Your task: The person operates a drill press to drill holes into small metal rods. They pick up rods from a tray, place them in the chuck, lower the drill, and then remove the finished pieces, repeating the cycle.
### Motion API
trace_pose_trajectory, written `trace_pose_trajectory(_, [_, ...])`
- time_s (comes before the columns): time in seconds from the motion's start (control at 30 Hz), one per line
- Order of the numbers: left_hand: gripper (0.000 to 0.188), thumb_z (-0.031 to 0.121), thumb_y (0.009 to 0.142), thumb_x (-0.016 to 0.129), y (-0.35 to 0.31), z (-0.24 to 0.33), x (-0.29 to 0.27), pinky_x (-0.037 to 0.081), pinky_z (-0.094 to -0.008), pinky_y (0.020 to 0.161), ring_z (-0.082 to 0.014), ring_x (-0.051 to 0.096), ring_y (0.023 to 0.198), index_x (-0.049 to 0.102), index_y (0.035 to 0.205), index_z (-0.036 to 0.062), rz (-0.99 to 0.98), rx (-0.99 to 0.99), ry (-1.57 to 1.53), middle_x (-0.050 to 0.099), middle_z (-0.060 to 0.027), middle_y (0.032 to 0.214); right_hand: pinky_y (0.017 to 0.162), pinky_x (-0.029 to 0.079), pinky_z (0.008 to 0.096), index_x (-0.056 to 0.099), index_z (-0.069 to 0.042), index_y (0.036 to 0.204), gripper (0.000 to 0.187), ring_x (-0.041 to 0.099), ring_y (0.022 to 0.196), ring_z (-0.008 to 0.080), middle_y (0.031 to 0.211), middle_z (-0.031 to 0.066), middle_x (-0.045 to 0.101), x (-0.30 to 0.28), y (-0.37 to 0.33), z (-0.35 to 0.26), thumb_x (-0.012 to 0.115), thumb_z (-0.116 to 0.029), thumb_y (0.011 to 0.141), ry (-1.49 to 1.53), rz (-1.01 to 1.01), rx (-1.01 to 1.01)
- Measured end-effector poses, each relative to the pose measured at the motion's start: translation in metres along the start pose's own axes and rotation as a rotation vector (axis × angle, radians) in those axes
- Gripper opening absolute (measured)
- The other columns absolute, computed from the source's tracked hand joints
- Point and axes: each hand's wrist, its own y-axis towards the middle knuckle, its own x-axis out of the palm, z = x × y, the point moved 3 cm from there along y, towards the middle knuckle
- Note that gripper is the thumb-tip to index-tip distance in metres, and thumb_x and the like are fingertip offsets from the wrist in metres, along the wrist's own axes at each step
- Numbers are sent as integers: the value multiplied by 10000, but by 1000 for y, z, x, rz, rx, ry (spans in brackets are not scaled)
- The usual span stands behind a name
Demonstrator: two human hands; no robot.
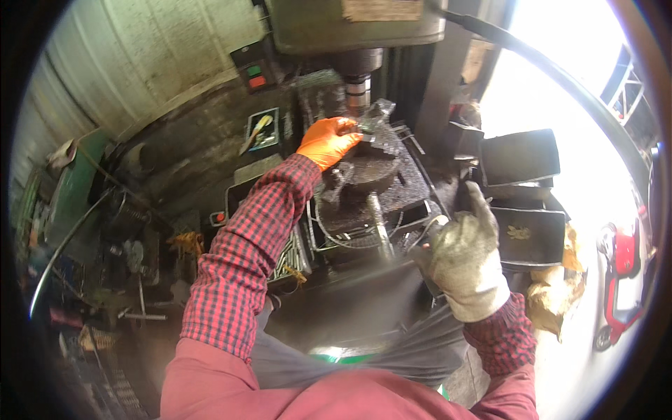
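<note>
In the head view, the left hand (329, 142), in an orange glove and checked sleeve, reaches over the left edge of the drill press tabletop (413, 190) to a small metal piece (365, 135) on top of the dark machine vise (371, 171). Its thumb and fingers are drawn nearly together at the piece, with only a narrow gap showing; whether they have hold of it or merely touch it, I cannot tell. The piece sits just below the drill chuck (358, 91), toward the tabletop's far side, and metal chips lie scattered over the surface around the vise. A pale metal bar (380, 225) juts out past the tabletop's near edge. The right hand (465, 262), in a soiled whitish work glove, is off the near right corner, its index finger stretched out and its thumb spread apart; the palm side is hidden, so I cannot tell whether it grasps anything. Beyond the right edge stand two black bins, an upper one (521, 157) and a lower one (542, 252) with small yellowish pieces (519, 232) inside. Off the near left corner are thin metal rods (290, 259). Beyond the far left corner are a yellow-handled brush (259, 129) and a switch box (255, 72) with green and red buttons.
</note>
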Motion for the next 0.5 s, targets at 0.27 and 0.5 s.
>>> trace_pose_trajectory(0.27, [488,250,1011,776,-93,-113,-119,534,-405,1062,-304,705,1185,662,1450,71,809,69,439,733,-170,1233,1141,461,562,633,-80,795,332,675,991,355,757,102,574,91,-9,16,665,-317,1025,213,811,125])
trace_pose_trajectory(0.5, [601,435,1039,692,-88,-209,-142,544,-419,1013,-329,728,1178,591,1540,119,485,-298,319,755,-202,1248,1170,450,577,603,-108,647,416,610,770,298,680,84,549,106,-14,17,654,-304,1010,217,569,163])
